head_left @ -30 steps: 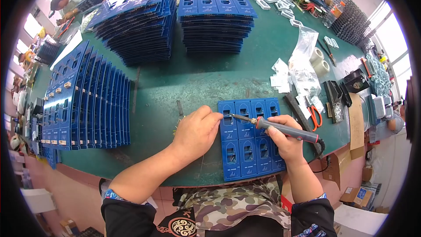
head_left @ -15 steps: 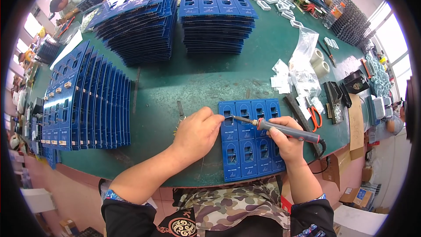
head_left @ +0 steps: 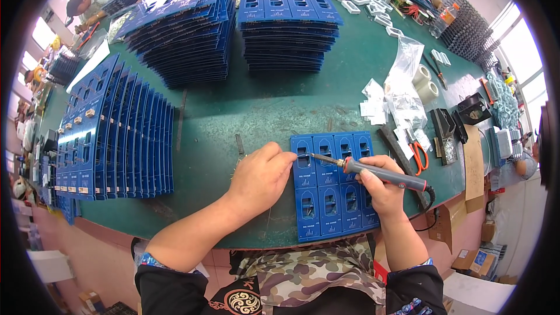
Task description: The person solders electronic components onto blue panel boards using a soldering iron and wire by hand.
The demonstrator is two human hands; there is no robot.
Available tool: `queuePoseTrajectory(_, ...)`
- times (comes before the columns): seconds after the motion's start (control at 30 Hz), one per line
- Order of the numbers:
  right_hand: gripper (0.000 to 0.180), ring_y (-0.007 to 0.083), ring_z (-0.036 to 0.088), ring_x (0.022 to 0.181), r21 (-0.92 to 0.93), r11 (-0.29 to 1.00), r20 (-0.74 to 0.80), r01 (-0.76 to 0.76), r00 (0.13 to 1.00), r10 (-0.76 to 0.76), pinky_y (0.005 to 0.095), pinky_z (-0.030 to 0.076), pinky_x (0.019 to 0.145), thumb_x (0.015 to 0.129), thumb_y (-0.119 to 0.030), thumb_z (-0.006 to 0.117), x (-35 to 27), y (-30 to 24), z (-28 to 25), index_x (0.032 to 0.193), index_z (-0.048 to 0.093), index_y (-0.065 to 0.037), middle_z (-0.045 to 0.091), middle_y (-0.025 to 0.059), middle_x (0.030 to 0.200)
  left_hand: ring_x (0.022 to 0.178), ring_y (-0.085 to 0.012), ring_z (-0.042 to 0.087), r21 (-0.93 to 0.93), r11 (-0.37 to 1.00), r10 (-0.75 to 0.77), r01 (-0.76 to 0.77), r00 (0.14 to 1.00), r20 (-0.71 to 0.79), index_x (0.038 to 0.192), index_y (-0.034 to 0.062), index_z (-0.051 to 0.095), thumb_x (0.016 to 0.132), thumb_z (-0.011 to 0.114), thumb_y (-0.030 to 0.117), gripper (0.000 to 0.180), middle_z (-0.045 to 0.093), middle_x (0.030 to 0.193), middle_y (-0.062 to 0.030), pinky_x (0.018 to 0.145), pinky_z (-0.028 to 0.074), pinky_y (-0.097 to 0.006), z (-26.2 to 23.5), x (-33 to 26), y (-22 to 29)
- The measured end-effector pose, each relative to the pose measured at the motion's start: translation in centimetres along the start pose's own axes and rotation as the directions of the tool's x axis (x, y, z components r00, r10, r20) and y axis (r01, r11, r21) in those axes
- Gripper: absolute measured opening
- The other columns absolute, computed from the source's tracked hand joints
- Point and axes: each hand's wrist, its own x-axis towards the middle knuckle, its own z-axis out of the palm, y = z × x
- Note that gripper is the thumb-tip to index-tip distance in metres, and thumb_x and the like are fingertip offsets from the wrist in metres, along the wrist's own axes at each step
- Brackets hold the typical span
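Observation:
A blue circuit board panel [head_left: 322,186] with rows of cutouts lies flat near the table's front edge. My right hand [head_left: 382,189] is wrapped around a grey soldering iron [head_left: 408,181], and its tip points left above the panel's upper-left cutouts. At the panel's upper-left edge, my left hand [head_left: 262,176] is closed in a pinch near the iron's tip. What those fingers hold is too small to name. Thin metal bits show partly behind the left hand, next to its knuckles.
Tall stacks of blue panels [head_left: 289,46] stand at the back, with more panels [head_left: 116,140] standing on edge at left. Orange-handled scissors [head_left: 419,158], tape rolls [head_left: 427,91], plastic bags and a black metal holder [head_left: 446,134] lie at right. Co-workers sit across the table.
My left hand has shifted very slightly left, its fingertips drawing back a little from the iron's tip. The soldering iron and the panel look nearly unmoved.

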Motion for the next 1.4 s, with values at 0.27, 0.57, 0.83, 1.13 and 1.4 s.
queuePoseTrajectory(0.27, 0.021, 0.0109, 0.059, 0.07, -0.072, 0.997, 0.063, 0.036, 0.998, -0.032, 0.0255, 0.047, 0.064, 0.081, -0.012, 0.07, 0.2, 0.4, -0.1, 0.096, 0.065, 0.003, 0.066, 0.0076, 0.081, 0.069, -0.0276, 0.059, 0.001, 1.0, 0.001, -0.001, 1.0, 0.023, 0.094, 0.0046, 0.065, 0.081, 0.065, 0.004, 0.013, 0.056, 0.081, -0.009, 0.059, 0.049, -0.037, 0.0, 0.0, 0.0)
queuePoseTrajectory(0.57, 0.021, 0.011, 0.06, 0.07, -0.068, 0.997, 0.052, 0.026, 0.998, -0.022, 0.0254, 0.047, 0.064, 0.082, -0.011, 0.069, 0.1, 0.0, -0.1, 0.097, 0.065, 0.004, 0.067, 0.0083, 0.08, 0.068, -0.0275, 0.06, 0.009, 1.0, 0.004, -0.004, 1.0, 0.03, 0.094, 0.0051, 0.066, 0.081, 0.065, 0.005, 0.013, 0.056, 0.081, -0.0084, 0.059, 0.049, -0.037, 0.0, 0.1, 0.0)
queuePoseTrajectory(0.83, 0.019, 0.0101, 0.061, 0.07, -0.022, 0.998, 0.028, 0.052, 0.998, -0.051, 0.0245, 0.048, 0.064, 0.083, -0.008, 0.066, -0.3, 0.0, -0.3, 0.097, 0.064, 0.004, 0.067, 0.0084, 0.079, 0.068, -0.0269, 0.06, -0.008, 1.0, 0.017, -0.017, 1.0, 0.0, 0.093, 0.0044, 0.066, 0.081, 0.066, 0.004, 0.013, 0.057, 0.08, -0.0087, 0.059, 0.049, -0.036, -0.1, -0.1, 0.4)
queuePoseTrajectory(1.13, 0.017, 0.0116, 0.059, 0.066, -0.01, 0.998, 0.027, 0.07, 0.997, -0.069, 0.0257, 0.047, 0.061, 0.079, -0.008, 0.069, -0.9, 0.4, -0.4, 0.091, 0.065, 0.004, 0.065, 0.0078, 0.077, 0.071, -0.0275, 0.06, -0.042, 0.998, 0.051, -0.049, 0.997, 0.056, 0.093, 0.0038, 0.066, 0.081, 0.066, 0.005, 0.012, 0.057, 0.08, -0.0087, 0.06, 0.05, -0.037, 0.1, -0.4, 0.6)
queuePoseTrajectory(1.4, 0.018, 0.0118, 0.058, 0.067, -0.027, 0.999, 0.039, 0.047, 0.998, -0.046, 0.0261, 0.046, 0.062, 0.079, -0.009, 0.069, -0.8, 0.3, -0.5, 0.091, 0.066, 0.004, 0.065, 0.0079, 0.078, 0.071, -0.0277, 0.06, -0.035, 0.998, 0.056, -0.054, 0.996, 0.066, 0.093, 0.0037, 0.066, 0.081, 0.066, 0.005, 0.013, 0.057, 0.08, -0.0089, 0.06, 0.049, -0.037, 0.1, -0.4, 0.7)
